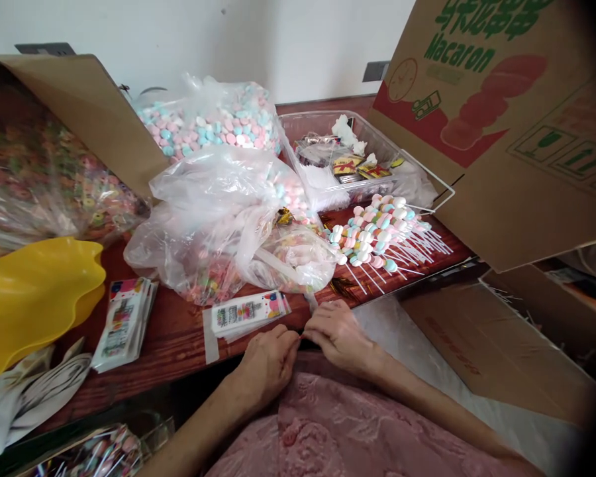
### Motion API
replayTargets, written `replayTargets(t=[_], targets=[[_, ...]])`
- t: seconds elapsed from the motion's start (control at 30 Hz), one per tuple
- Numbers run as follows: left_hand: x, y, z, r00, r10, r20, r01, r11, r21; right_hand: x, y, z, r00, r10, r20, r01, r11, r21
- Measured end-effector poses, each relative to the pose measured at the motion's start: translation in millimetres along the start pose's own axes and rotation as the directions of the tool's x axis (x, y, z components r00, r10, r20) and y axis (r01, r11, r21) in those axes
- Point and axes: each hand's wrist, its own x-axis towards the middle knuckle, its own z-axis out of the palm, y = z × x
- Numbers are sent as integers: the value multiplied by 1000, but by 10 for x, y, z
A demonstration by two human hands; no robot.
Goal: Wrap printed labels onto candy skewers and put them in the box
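Observation:
At the table's front edge, my left hand and my right hand meet, their fingertips pinched close together. Whatever lies between the fingers is too small or hidden to make out. Just behind my left hand lies a stack of printed clear packets on the red-brown tabletop. Beyond my right hand, a pile of pastel candies on white sticks rests with the sticks towards me and to the right. An open plastic bag with colourful candies in its bottom slumps behind the packets.
A big bag of pastel candies stands at the back beside a clear plastic bin. To the left are a yellow tray, a second packet stack and bagged candy rings. Cardboard boxes stand at the right.

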Motion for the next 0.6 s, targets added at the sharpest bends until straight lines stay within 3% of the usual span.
replayTargets(t=[0.07, 0.1, 0.17, 0.23, 0.33, 0.6], targets=[[7, -27, 2, 999, 11, -40, -13, 999, -33, -117, 199, -177, 969, 109, -222, -94, 993, 77], [14, -50, 1, 998, 11, -59, -15, 997, -71, -185, 335, -266, 927, 185, -327, -166, 982, 85], [32, -98, 10, 995, -4, -95, -10, 988, -153, -320, 631, -408, 840, 252, -480, -313, 948, -51], [50, -127, 38, 994, -12, -110, -12, 977, -213, -423, 878, -470, 823, 275, -497, -453, 846, -282], [70, -126, 89, 993, -4, -116, -25, 967, -253, -463, 1044, -427, 839, 310, -446, -520, 696, -495], [69, -111, 109, 989, -49, -136, 3, 947, -322, -304, 1002, -286, 858, 322, -401, -510, 634, -581]])
